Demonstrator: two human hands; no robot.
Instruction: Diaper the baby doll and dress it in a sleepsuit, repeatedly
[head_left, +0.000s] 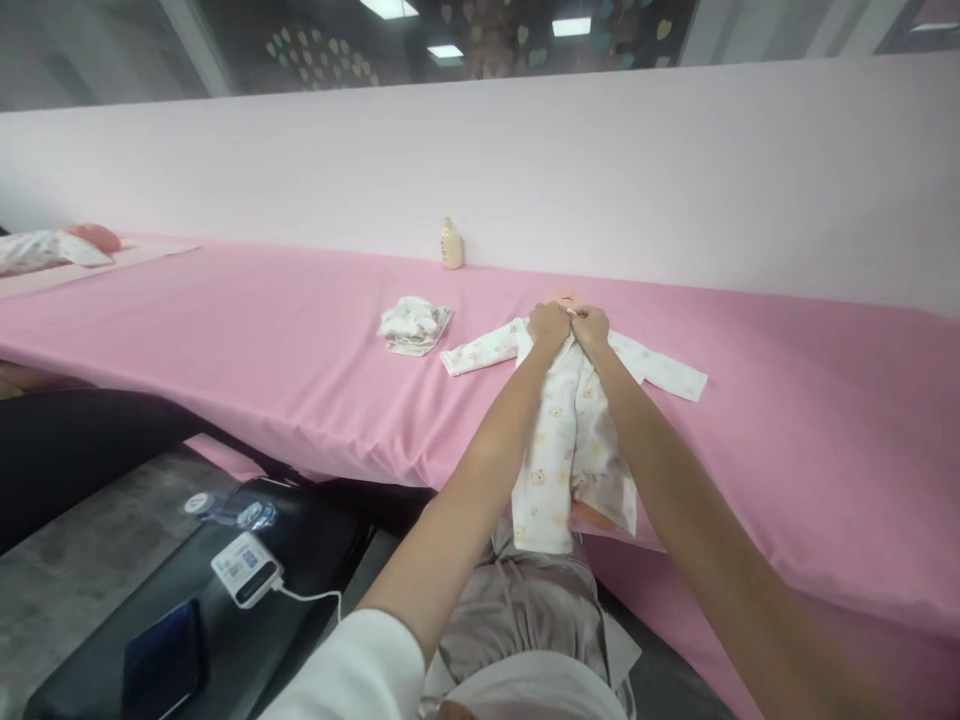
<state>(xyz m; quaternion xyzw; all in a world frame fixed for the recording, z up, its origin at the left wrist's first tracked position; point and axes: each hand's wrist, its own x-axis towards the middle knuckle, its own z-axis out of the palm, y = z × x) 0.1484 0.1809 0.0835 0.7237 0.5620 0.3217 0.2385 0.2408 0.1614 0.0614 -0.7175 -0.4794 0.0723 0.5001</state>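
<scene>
A white baby garment with small bear prints (551, 455) lies on the pink-covered table, its sleeves spread to both sides and its lower end hanging over the near edge. It is on or over a baby doll, whose skin-coloured part (564, 300) shows just beyond the collar. More of the doll shows under the hem (592, 516). My left hand (549, 326) pinches the garment at the neck. Right beside it, my right hand (591, 328) is closed on the other side of the neckline. The fingertips are partly hidden.
A folded stack of white cloths (415, 326) lies left of the garment. A pump bottle (451, 246) stands by the wall. Another dressed doll (52, 250) lies far left. On a black stool (300, 520) are a phone (163, 660), a white cabled device (246, 568) and a plastic bottle (229, 510).
</scene>
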